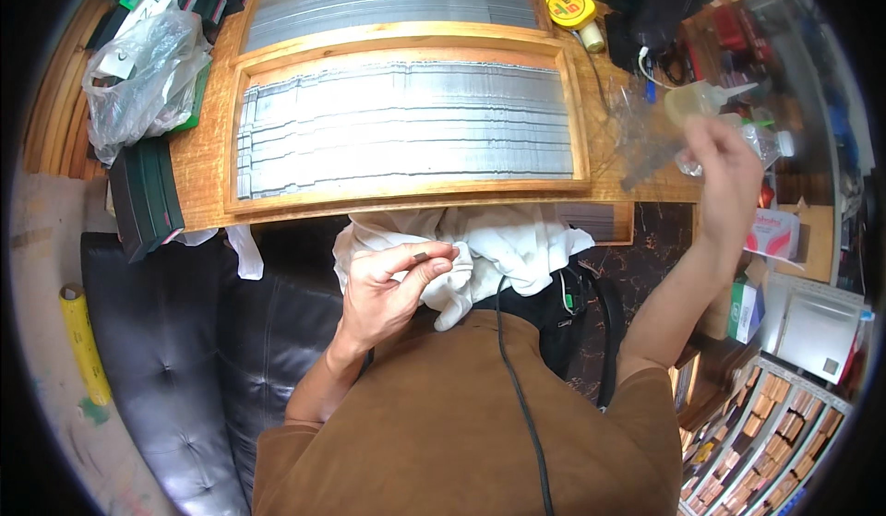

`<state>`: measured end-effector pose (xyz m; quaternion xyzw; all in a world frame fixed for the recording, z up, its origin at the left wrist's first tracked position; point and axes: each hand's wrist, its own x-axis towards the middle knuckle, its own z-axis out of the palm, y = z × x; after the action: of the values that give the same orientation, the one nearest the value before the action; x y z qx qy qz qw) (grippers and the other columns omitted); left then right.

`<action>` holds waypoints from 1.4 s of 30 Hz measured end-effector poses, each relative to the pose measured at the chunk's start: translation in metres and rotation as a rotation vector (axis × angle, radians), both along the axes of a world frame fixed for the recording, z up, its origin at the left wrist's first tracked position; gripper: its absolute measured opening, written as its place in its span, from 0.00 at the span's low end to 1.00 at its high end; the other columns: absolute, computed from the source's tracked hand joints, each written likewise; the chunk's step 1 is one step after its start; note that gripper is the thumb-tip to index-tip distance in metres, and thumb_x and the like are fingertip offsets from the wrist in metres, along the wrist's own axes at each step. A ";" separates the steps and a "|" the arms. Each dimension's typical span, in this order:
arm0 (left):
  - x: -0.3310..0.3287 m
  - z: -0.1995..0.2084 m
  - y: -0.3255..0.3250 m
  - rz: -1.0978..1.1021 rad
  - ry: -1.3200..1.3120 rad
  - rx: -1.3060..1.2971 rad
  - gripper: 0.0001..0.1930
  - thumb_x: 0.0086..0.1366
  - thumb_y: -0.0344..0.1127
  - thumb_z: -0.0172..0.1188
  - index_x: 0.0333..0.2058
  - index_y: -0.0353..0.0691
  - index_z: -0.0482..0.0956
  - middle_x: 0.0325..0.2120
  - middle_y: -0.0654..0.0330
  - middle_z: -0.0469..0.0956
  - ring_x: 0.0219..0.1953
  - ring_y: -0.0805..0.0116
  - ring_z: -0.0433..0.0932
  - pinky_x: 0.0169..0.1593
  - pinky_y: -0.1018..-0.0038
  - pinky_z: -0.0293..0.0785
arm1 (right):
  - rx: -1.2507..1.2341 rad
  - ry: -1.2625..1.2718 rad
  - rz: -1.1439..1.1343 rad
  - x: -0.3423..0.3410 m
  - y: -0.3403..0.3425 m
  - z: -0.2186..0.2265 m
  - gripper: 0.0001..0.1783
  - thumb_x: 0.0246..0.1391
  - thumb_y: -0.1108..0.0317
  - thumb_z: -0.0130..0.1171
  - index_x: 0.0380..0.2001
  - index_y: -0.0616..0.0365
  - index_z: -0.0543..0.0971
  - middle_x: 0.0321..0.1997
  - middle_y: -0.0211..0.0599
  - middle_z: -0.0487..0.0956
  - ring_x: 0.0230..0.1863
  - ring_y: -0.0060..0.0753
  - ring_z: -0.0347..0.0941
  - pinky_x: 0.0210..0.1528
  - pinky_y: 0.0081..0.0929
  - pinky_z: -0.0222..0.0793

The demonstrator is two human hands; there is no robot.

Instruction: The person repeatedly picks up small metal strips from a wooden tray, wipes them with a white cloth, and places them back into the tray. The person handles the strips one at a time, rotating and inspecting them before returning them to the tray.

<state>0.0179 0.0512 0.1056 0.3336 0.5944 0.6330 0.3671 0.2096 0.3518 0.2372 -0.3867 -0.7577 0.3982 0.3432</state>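
Note:
My left hand (386, 287) is held above the white cloth on my lap, thumb and forefinger pinched on a small dark flat piece (421, 258). Out over the right end of the table is my right hand (724, 161), its fingers drawn together and blurred. A yellowish translucent bottle (688, 102) with a pointed nozzle shows right by those fingertips, and a dark smeared strip lies below them; what the fingers grip is unclear. In front of me a wooden tray (406, 191) holds rows of thin grey metal strips (406, 128). Behind it a second wooden tray (397, 30) holds similar strips.
A yellow tape measure (569, 5) sits beside the far tray. At the left lie a clear plastic bag (152, 78) and dark boxes (148, 198). A clear plastic bottle (773, 143) lies past my right hand. White cloth (498, 248) hangs under the table edge, by a black sofa (157, 350).

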 end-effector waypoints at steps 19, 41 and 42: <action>-0.050 0.047 0.041 -0.042 0.452 0.120 0.12 0.62 0.22 0.66 0.45 0.37 0.87 0.23 0.55 0.80 0.23 0.68 0.78 0.30 0.73 0.74 | 0.076 0.298 0.602 -0.110 -0.128 -0.059 0.13 0.49 0.85 0.72 0.39 0.64 0.87 0.32 0.34 0.79 0.34 0.25 0.76 0.35 0.21 0.72; -0.019 -0.035 -0.015 -0.116 -0.009 -0.210 0.08 0.70 0.28 0.66 0.43 0.31 0.87 0.29 0.62 0.87 0.30 0.82 0.81 0.33 0.80 0.77 | -0.641 0.165 0.652 -0.083 -0.165 -0.156 0.10 0.55 0.81 0.69 0.42 0.66 0.87 0.39 0.36 0.80 0.38 0.23 0.76 0.41 0.20 0.72; -0.016 -0.028 -0.013 -0.087 0.136 -0.136 0.07 0.68 0.26 0.65 0.43 0.31 0.87 0.27 0.58 0.87 0.28 0.80 0.82 0.32 0.80 0.77 | -0.544 0.149 0.672 -0.083 -0.165 -0.151 0.10 0.54 0.81 0.70 0.41 0.64 0.88 0.37 0.35 0.80 0.36 0.23 0.75 0.39 0.20 0.72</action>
<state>0.0018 0.0387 0.0781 0.3756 0.6445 0.5505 0.3748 0.1263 0.1864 0.0862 -0.1654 -0.6823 0.6994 0.1340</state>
